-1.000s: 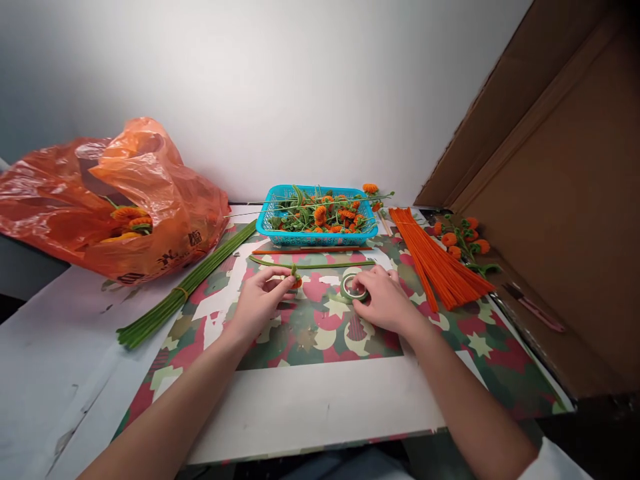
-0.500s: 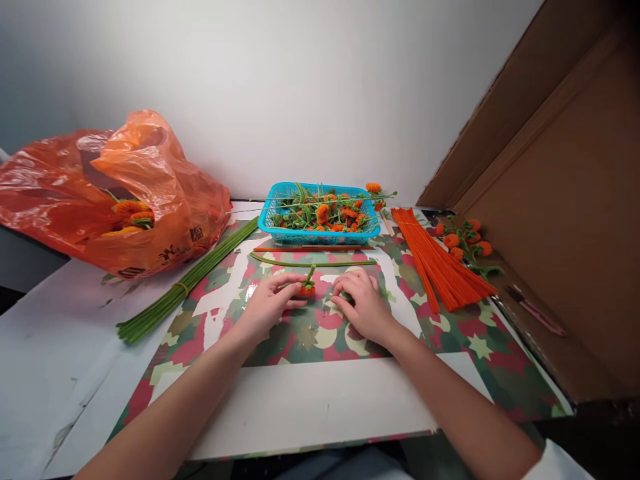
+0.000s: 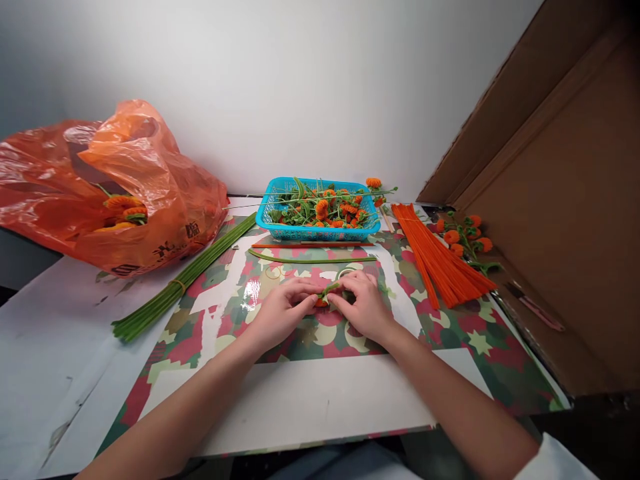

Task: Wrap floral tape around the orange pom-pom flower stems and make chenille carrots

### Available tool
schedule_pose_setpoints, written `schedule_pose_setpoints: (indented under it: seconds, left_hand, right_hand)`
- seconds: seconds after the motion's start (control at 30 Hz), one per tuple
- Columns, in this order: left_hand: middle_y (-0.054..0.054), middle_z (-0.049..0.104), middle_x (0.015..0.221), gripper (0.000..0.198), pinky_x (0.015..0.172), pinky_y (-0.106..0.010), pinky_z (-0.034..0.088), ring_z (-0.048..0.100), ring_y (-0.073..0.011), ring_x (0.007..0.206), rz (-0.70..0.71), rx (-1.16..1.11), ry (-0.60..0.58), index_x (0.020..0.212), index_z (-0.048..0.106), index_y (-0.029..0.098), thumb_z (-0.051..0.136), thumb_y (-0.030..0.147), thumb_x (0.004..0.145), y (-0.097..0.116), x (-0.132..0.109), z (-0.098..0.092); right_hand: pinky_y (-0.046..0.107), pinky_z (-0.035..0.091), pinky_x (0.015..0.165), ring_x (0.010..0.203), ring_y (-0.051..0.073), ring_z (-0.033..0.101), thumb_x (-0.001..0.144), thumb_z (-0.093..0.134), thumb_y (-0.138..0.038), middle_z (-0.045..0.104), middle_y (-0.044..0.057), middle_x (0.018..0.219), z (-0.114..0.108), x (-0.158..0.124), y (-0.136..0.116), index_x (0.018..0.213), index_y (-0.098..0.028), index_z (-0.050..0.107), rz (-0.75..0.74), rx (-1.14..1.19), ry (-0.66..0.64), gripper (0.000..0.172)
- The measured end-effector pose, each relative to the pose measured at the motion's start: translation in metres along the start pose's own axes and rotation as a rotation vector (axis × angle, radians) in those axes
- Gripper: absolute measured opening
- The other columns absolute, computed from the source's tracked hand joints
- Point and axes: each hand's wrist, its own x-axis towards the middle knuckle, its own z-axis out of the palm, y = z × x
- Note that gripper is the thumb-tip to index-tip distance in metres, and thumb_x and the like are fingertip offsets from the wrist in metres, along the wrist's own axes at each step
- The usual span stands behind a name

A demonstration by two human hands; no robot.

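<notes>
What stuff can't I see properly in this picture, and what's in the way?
All in the head view:
- Most of the orange flower: covered by the fingers of the left hand and right hand.
- Lower part of the green ring: behind the right hand.
- Basket floor: under piled flowers.
- Orange bag: its far left is cut off by the picture's edge.
- Pink-handled tool: tip too small and dark.

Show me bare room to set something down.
The white strip along the near edge is bare, below the left hand and right hand. So is the white surface in front of the orange bag, left of the green bundle. The back is crowded by the blue basket and orange bundle, the middle by both hands at an orange-and-green piece.
</notes>
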Motion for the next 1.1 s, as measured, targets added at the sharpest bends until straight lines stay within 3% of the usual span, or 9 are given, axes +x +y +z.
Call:
schedule_pose_setpoints:
  seconds: [0.2, 0.47, 0.67, 0.83, 1.1]
  left_hand:
    - [-0.009, 0.066, 0.1, 0.022, 0.074, -0.033, 0.059, 0.066, -0.0222, 0.089, 0.052, 0.104, 0.037, 0.089, 0.076, 0.02, 0.064, 0.036, 0.078, -0.0079, 0.0018, 0.0002]
    - [-0.008, 0.066, 0.099, 0.027, 0.071, -0.032, 0.056, 0.066, -0.0218, 0.084, 0.065, 0.165, 0.058, 0.088, 0.075, 0.021, 0.074, 0.038, 0.068, -0.0059, -0.0004, 0.005]
    - [-0.007, 0.068, 0.09, 0.023, 0.066, -0.03, 0.054, 0.064, -0.0214, 0.082, 0.111, 0.248, 0.133, 0.08, 0.075, 0.021, 0.064, 0.041, 0.078, -0.0044, -0.0006, 0.0073]
    - [-0.007, 0.067, 0.086, 0.027, 0.06, -0.028, 0.055, 0.065, -0.0188, 0.072, 0.048, 0.164, 0.103, 0.077, 0.072, 0.018, 0.062, 0.043, 0.08, -0.0017, 0.0003, 0.0084]
    - [-0.007, 0.068, 0.087, 0.028, 0.061, -0.028, 0.055, 0.065, -0.0185, 0.073, 0.042, 0.129, 0.048, 0.077, 0.069, 0.017, 0.065, 0.045, 0.076, -0.0036, 0.0038, 0.0049]
  right_hand:
    - [0.041, 0.03, 0.091, 0.091, 0.02, 0.057, 0.081, 0.066, -0.024, 0.065, 0.0, 0.077, 0.0025, -0.0002, -0.001, 0.073, -0.022, 0.064, -0.011, 0.027, 0.015, 0.009]
    - [0.04, 0.031, 0.09, 0.088, 0.019, 0.057, 0.081, 0.064, -0.021, 0.065, 0.0, 0.075, 0.0062, -0.0005, -0.003, 0.07, -0.022, 0.064, 0.009, 0.024, 0.057, 0.01]
    - [0.04, 0.03, 0.09, 0.088, 0.019, 0.057, 0.082, 0.064, -0.024, 0.065, 0.001, 0.075, 0.0073, -0.0007, -0.0028, 0.069, -0.021, 0.063, 0.001, -0.01, 0.062, 0.013]
    - [0.04, 0.028, 0.089, 0.088, 0.019, 0.056, 0.083, 0.065, -0.023, 0.065, 0.0, 0.076, 0.0067, -0.0003, -0.0006, 0.072, -0.021, 0.062, -0.05, -0.037, 0.052, 0.012]
    - [0.04, 0.025, 0.093, 0.091, 0.019, 0.055, 0.086, 0.06, -0.02, 0.067, 0.001, 0.082, 0.0078, -0.0014, 0.0031, 0.083, -0.023, 0.065, -0.11, -0.103, 0.034, 0.006]
